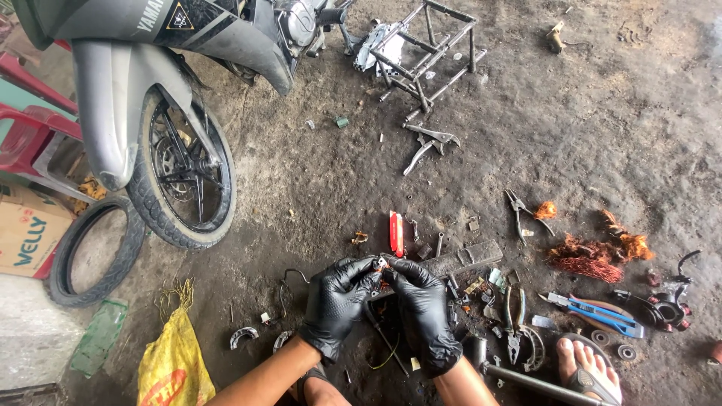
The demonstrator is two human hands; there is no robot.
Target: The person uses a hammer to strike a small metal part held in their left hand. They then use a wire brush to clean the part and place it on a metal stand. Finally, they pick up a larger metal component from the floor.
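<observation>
Both gloved hands, our left hand (336,302) and right hand (423,310), are pinching a small metal part (381,262) in closed grips, lower centre, above the oily floor (316,180).

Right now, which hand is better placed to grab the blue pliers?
Probably the right hand. The blue pliers lie on the ground to its right, while the left hand sits on the far side. Both hands pinch the small part, so one must let go.

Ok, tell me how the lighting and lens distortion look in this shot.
Head view: soft, even daylight, with no hard shadows on the dirt floor; wide-angle bending curves the motorcycle wheel and edges; faint glare on the black-gloved left hand and right hand; the small part they pinch is too tiny to resolve.
</observation>
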